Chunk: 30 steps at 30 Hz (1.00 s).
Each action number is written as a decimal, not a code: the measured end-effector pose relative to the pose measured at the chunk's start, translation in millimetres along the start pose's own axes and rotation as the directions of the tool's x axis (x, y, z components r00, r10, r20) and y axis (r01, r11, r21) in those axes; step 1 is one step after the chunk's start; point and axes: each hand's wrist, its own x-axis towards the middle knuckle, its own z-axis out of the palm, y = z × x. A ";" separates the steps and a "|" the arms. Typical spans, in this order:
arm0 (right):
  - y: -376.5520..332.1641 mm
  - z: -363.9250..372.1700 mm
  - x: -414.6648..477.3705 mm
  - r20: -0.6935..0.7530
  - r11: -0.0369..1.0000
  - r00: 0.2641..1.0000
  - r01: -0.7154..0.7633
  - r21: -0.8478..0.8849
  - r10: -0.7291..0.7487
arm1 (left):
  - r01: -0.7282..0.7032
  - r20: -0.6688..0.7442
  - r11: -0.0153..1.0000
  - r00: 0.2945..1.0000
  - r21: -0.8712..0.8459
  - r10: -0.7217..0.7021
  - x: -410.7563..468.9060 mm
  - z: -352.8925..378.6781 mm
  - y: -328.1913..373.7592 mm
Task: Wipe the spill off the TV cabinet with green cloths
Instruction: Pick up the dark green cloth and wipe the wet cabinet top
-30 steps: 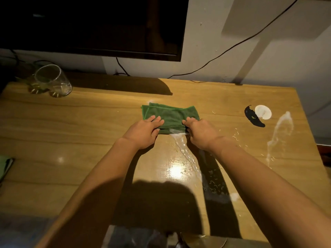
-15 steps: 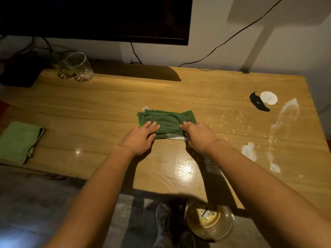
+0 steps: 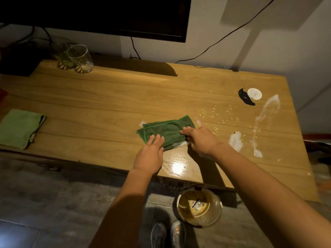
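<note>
Two green cloths (image 3: 167, 130) (image 3: 19, 127), two glasses (image 3: 80, 59) (image 3: 63, 59), two hands (image 3: 149, 154) (image 3: 202, 140), one bowl (image 3: 198, 206)

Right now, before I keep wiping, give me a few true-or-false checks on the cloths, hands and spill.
1. Both hands are on the dark green cloth. True: the left hand presses flat on it, the right hand pinches its edge.
2. The white streak at the right end of the cabinet is wiped up. False: it lies unwiped.
3. A lighter green cloth lies at the left end. True.
4. The glass lies tipped over. False: it stands upright at the back left.
</note>
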 end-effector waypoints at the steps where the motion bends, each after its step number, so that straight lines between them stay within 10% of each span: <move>1: 0.4 1.9 -4.6 0.004 1.000 1.000 -0.005 -0.015 0.005 | -0.001 -0.001 1.000 1.000 -0.003 0.001 -4.8 3.5 2.9; 30: 35.3 79.1 -181.9 -0.182 0.998 0.982 -0.047 0.034 0.053 | -0.219 0.000 0.964 0.975 -0.148 0.222 -111.9 93.6 76.1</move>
